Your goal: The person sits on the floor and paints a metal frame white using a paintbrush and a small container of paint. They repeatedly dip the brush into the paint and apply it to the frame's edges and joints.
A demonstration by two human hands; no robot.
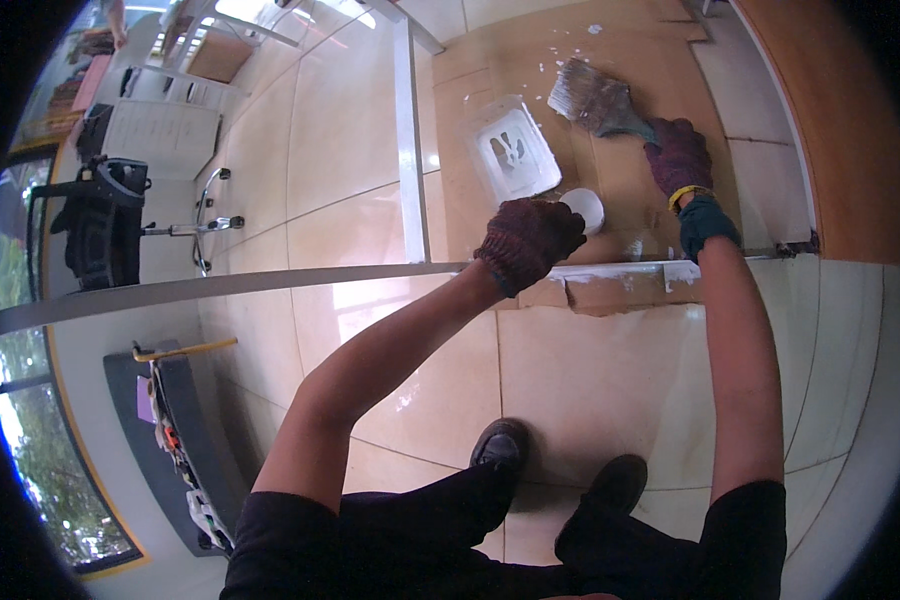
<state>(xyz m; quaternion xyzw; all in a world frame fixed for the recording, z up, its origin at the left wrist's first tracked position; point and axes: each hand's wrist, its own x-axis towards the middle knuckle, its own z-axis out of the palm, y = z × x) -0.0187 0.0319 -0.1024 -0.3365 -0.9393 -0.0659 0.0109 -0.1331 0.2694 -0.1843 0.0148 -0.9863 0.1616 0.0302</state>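
Observation:
A dark-gloved left hand of mine (532, 240) is closed at the side of a small round white cup (586, 210), gripping its edge. My right hand (680, 160), also gloved and with a yellow band at the wrist, is wrapped round the handle of a wide paintbrush (595, 98). The brush points up and left, its bristles coated whitish. Just beyond my left hand, a shallow white tray (518, 150) with a smeared, paint-like bottom rests on a brown cardboard sheet (660, 50). White drips spot the cardboard near the bristles. The cup's inside is not clearly visible.
A white frame bar (220, 288) runs across in front of me, joined by another white bar (410, 150). An orange-brown panel (840, 130) stands at the right. Farther left are an office chair (105, 225) and a white drawer cabinet (160, 135).

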